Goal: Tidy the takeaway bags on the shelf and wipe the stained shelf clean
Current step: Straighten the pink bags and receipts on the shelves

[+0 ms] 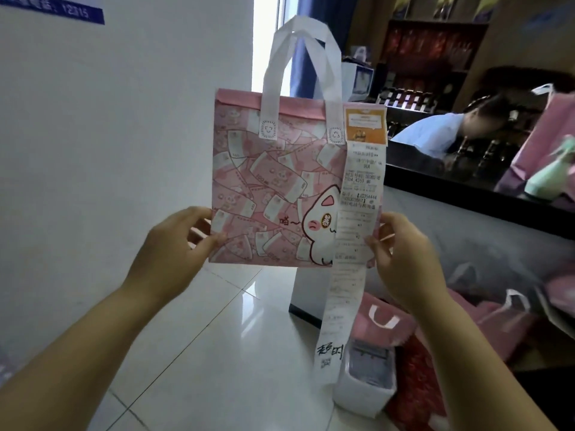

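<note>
A pink takeaway bag [273, 188] is held upright in the air before the white wall, above the tiled floor and to the left of a grey surface [466, 237] that is probably the shelf to be wiped. It is gripped at its two lower side edges: the left hand [174, 247] pinches the left edge, and the right hand [404, 256] pinches the right edge, where the thumb also lies on a long receipt [351, 244]. The hands are kept well apart, so the bag is stretched flat; this is judged to be a way of smoothing it for neat stacking. The white handles [298, 66] stand up above the rim. The front is printed with banknotes marked "100" and a white cartoon cat, beside which "喵~" is written. An orange label [365, 124] is fixed at the top right corner, and its print is too small to be read. The receipt hangs from there past the bag's bottom; "JD354444" can be made out on it, and two handwritten characters are seen near its lower end. On a blue sign [53, 9] on the wall, "12315" is legible. More pink bags [382, 318] lie low on the right, near a white box [367, 387] on the floor.
</note>
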Action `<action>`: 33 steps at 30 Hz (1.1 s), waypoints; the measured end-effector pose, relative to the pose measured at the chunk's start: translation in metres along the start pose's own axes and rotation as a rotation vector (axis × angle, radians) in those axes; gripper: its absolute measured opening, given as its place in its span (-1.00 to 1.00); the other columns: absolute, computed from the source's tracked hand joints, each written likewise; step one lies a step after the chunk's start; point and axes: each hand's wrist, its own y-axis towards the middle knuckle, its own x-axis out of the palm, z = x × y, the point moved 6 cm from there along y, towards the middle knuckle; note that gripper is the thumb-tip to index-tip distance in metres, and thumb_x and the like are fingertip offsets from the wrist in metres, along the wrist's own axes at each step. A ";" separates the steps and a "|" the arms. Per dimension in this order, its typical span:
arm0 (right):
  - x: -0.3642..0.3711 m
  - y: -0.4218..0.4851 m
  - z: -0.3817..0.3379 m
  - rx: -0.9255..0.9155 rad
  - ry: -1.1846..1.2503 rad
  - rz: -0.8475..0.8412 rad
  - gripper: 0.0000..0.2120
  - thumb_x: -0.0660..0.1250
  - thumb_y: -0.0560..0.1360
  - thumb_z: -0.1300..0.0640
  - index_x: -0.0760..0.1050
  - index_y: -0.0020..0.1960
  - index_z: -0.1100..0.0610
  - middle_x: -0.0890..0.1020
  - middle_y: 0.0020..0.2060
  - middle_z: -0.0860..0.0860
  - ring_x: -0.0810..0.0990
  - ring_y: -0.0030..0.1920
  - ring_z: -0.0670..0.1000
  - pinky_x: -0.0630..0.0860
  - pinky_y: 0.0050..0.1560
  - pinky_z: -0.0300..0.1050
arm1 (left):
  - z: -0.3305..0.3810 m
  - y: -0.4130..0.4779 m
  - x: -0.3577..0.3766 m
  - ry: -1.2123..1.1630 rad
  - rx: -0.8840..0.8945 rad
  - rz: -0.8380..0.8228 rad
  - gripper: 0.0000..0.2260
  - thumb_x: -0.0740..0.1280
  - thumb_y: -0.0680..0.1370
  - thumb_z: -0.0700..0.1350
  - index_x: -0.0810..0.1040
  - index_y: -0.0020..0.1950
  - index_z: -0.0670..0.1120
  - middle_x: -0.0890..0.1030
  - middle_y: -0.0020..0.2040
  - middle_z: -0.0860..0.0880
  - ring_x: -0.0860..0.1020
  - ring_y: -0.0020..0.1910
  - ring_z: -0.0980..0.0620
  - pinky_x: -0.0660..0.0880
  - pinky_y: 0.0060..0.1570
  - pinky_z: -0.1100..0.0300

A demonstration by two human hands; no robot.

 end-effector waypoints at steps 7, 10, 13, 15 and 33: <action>0.011 0.077 0.072 0.065 -0.051 0.094 -0.81 0.33 0.49 0.20 0.45 0.08 0.05 0.52 -0.23 -0.16 0.52 -0.29 -0.18 0.51 -0.26 -0.11 | -0.011 0.117 0.088 -0.009 0.090 -0.074 -0.77 0.44 0.42 0.00 0.51 0.04 0.10 0.53 -0.20 0.23 0.55 -0.26 0.20 0.43 -0.38 0.37; 0.018 0.114 0.098 0.102 -0.063 0.134 -0.81 0.32 0.49 0.20 0.43 0.07 0.01 0.55 -0.21 -0.15 0.56 -0.27 -0.14 0.55 -0.24 -0.06 | -0.018 0.172 0.129 -0.021 0.143 -0.115 -0.74 0.43 0.42 -0.01 0.53 0.08 0.01 0.56 -0.19 0.11 0.54 -0.27 0.21 0.41 -0.38 0.39; 0.024 0.154 0.124 0.170 -0.096 0.152 -0.80 0.30 0.50 0.16 0.38 0.03 -0.09 0.55 -0.19 -0.17 0.57 -0.24 -0.10 0.55 -0.25 -0.09 | -0.022 0.229 0.168 -0.045 0.173 -0.153 -0.71 0.43 0.42 -0.02 0.55 0.10 -0.05 0.57 -0.18 0.05 0.53 -0.28 0.22 0.39 -0.36 0.41; 0.027 0.179 0.140 0.207 -0.120 0.173 -0.80 0.30 0.50 0.16 0.39 0.04 -0.08 0.56 -0.16 -0.14 0.59 -0.22 -0.06 0.56 -0.23 -0.07 | -0.020 0.263 0.193 -0.053 0.211 -0.176 -0.70 0.42 0.42 0.00 0.55 0.11 -0.06 0.55 -0.19 0.08 0.51 -0.30 0.24 0.35 -0.37 0.45; 0.047 0.399 0.328 0.281 -0.244 0.286 -0.84 0.30 0.50 0.14 0.43 0.07 0.02 0.55 -0.13 -0.11 0.50 -0.17 -0.07 0.34 -0.30 -0.30 | -0.020 0.503 0.423 -0.111 0.264 -0.180 -0.75 0.41 0.44 0.04 0.52 0.07 0.01 0.55 -0.17 0.12 0.51 -0.30 0.29 0.30 -0.45 0.53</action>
